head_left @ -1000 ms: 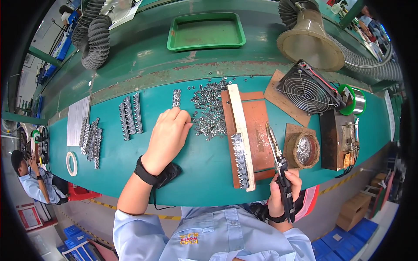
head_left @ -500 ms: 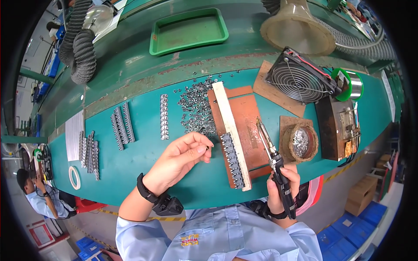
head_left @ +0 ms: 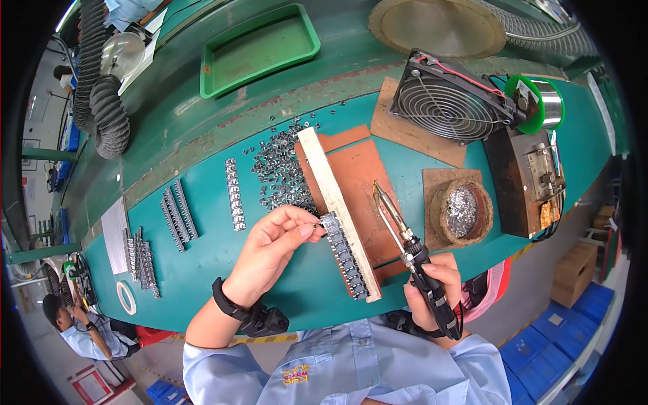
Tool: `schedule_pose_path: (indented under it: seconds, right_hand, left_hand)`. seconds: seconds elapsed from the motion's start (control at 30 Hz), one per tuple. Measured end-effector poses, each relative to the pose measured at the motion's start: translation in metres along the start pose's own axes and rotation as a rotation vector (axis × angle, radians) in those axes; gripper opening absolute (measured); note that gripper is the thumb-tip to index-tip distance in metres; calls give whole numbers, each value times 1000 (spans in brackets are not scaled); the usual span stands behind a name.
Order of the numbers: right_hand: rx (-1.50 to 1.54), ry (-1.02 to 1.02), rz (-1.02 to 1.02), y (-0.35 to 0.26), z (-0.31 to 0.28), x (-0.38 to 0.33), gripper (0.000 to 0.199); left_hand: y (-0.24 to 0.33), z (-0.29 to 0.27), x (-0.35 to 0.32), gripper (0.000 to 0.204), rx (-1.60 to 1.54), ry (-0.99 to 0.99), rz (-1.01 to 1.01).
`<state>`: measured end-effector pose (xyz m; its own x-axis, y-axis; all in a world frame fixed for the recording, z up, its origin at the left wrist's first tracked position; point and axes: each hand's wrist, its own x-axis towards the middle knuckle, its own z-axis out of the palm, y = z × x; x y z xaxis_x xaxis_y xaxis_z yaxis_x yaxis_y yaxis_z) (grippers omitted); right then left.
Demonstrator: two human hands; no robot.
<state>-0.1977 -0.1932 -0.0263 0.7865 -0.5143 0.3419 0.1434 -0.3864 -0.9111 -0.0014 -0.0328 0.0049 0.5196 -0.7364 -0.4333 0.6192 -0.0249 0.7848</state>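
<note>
My left hand (head_left: 266,251) is closed in a pinch at the far end of a row of small dark electronic components (head_left: 345,262). A tiny part, mostly hidden, is between its thumb and forefinger. The row lies along the left side of a pale wooden bar (head_left: 335,192), which rests on a reddish-brown board (head_left: 361,202). My right hand (head_left: 439,283) is wrapped round the black handle of a soldering iron (head_left: 412,248). Its tip, with a thin metal tube alongside, points up and away over the board. Loose small metal parts (head_left: 280,172) are heaped left of the bar.
Right of the board are a round pot (head_left: 461,212), a fan (head_left: 449,101), a solder spool (head_left: 550,104) and a dark metal box (head_left: 520,189). Finished-looking component strips (head_left: 179,216) and a tape ring (head_left: 126,298) lie left. A green tray (head_left: 260,50) stands beyond.
My left hand has come up against the far end of the component row, where before it was left of it. The view has shifted; my right hand still grips the soldering iron.
</note>
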Motion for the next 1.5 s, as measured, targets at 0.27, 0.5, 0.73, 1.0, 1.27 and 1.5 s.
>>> schedule_pose_path:
  seconds: [0.27, 0.5, 0.73, 1.0, 1.27, 1.5]
  right_hand:
    - [16, -37, 31, 1, -2, 1, 45]
    - [23, -69, 21, 3, -4, 3, 46]
    - [27, -64, 38, 3, -3, 1, 46]
    - [-4, -158, -32, 5, -5, 6, 42]
    - [13, -115, -28, 7, -5, 4, 44]
    - [-13, -157, -43, 6, -6, 4, 43]
  left_hand:
    - [1, 1, 0, 9, 127, 97, 46]
    - [5, 5, -1, 8, 217, 170, 95]
    - [-4, 4, 3, 9, 96, 121, 19]
    - [-6, 7, 3, 8, 115, 144, 42]
    - [-6, 8, 5, 8, 125, 147, 49]
    - [-4, 5, 4, 10, 189, 101, -10]
